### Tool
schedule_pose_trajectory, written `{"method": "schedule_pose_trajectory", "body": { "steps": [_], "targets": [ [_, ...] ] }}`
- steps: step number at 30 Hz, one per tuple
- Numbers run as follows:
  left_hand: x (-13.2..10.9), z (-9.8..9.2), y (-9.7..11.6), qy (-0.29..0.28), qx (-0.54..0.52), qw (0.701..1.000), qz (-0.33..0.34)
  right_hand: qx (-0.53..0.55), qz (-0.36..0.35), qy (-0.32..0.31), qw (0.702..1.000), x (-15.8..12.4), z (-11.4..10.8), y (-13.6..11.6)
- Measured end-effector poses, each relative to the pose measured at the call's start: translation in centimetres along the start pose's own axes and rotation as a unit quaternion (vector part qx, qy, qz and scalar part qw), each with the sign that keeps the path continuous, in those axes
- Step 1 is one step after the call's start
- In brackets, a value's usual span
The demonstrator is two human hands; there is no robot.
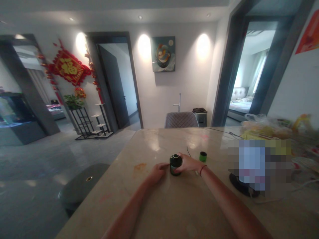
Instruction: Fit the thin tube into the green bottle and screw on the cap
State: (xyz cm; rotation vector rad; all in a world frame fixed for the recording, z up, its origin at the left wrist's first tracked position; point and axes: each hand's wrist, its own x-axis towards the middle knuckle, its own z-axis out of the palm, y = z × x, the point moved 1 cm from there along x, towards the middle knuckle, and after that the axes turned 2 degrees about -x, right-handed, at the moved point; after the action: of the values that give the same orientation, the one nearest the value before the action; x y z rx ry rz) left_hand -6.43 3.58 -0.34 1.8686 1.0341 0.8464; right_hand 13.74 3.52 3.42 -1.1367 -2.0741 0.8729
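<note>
A dark green bottle [175,168] stands upright on the marble-look table, its round mouth uncovered and facing up. My right hand [188,163], with a thin red band at the wrist, is wrapped round the bottle from the right, thumb low on its front. At the bottle's left side is my left hand [159,171], resting near the tabletop with fingers stretched toward it; whether the fingertips touch the glass I cannot tell. A green cap [203,156], dark inside, sits beyond my right wrist. Behind the right hand a thin dark stick or cord [188,151] lies on the table.
The table [171,212] has an orange stain left of my hands. On the right lie a blurred-out object on a black round base [240,186], plastic bags [264,124] and cables. A quilted chair [181,119] faces me across the table; a grey stool [82,186] stands left.
</note>
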Motion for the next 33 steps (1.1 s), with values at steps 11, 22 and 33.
{"method": "schedule_pose_trajectory", "body": {
  "steps": [11, 22, 33],
  "targets": [
    [0.1, 1.0, -1.3, 0.094, 0.093, 0.991, -0.009, 0.034, 0.064, 0.155, 0.985, 1.0, -0.4, 3.1],
    [-0.4, 1.4, 0.0, 0.102, 0.134, 0.986, 0.001, 0.153, 0.123, 0.186, 0.963, 0.4, -3.8, 4.5],
    [-0.5, 1.5, 0.3, 0.099, 0.163, 0.981, 0.019, -0.294, 0.227, 0.093, 0.924, -0.8, -3.0, 3.7]
  ]
}}
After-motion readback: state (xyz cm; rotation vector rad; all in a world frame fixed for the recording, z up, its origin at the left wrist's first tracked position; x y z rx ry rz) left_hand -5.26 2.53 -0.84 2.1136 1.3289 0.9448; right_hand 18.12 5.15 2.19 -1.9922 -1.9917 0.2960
